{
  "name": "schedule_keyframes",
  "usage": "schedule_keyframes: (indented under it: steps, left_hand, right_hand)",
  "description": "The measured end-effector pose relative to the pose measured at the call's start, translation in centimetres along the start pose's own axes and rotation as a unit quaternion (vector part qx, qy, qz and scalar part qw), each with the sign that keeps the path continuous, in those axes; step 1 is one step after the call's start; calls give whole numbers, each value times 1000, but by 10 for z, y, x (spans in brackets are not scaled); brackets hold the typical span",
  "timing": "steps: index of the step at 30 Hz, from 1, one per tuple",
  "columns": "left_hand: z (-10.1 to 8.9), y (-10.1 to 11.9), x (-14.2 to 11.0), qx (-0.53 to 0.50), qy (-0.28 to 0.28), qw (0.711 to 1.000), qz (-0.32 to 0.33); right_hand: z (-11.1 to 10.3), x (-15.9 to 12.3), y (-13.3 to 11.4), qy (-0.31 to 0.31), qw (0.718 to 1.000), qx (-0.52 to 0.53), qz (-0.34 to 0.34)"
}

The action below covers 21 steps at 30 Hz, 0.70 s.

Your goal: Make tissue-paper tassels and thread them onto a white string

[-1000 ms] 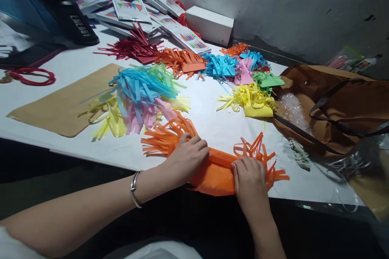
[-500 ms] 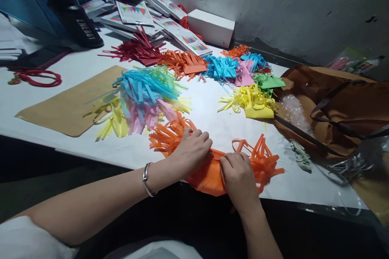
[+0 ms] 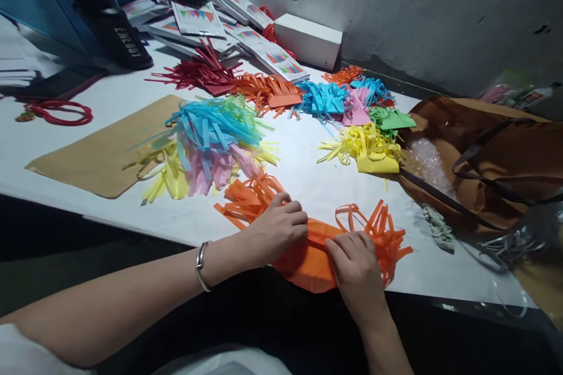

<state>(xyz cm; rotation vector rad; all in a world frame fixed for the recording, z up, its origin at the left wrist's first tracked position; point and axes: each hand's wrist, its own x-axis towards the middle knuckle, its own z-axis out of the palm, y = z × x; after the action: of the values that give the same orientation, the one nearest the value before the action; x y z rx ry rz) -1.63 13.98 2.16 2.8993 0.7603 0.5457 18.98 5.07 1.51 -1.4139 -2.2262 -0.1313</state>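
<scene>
At the near edge of the white table (image 3: 316, 181), an orange fringed paper (image 3: 314, 249) lies under both hands, its uncut middle band bunched between them and partly hanging over the edge. The left hand (image 3: 277, 228) rests on the band's left part with fingers curled down and closed onto the paper, the knuckles toward the table's far side; one cut fringe fans out just beyond those fingers. The right hand (image 3: 356, 266) presses the band's right part, fingertips pinched on a fold of the paper, and the other fringe spreads just beyond and to the right of them. A silver bracelet (image 3: 201, 266) sits on the left wrist. Farther in on the table from the orange paper lie a blue, pink and yellow fringe pile (image 3: 206, 143) and a yellow fringed piece (image 3: 367, 149); a brown bag (image 3: 497, 152) lies to the right.
</scene>
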Motion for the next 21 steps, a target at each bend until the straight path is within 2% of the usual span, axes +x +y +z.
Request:
schedule_keyframes:
  steps: [5, 9, 11, 13, 15, 17, 21]
  left_hand:
    - [-5, 8, -1, -7, -36, 997, -65]
    - [-2, 15, 10, 60, -48, 985, -155]
    - [0, 16, 14, 73, -51, 981, -174]
    - [2, 15, 17, 74, -51, 981, -171]
    - [1, 14, 17, 72, -48, 983, -160]
    - [-1, 11, 15, 70, -43, 985, -150]
    - [-5, 7, 9, 44, -27, 996, -78]
  right_hand:
    - [-6, -9, 6, 9, 997, 9, 72]
    - [-1, -1, 0, 9, 986, -70, 150]
    - [1, 4, -4, 9, 977, -121, 176]
    - [2, 8, -9, 25, 975, -141, 171]
    - [4, 11, -12, 41, 985, -106, 132]
    - [7, 13, -15, 32, 994, -53, 89]
    - [15, 13, -13, 12, 998, -26, 61]
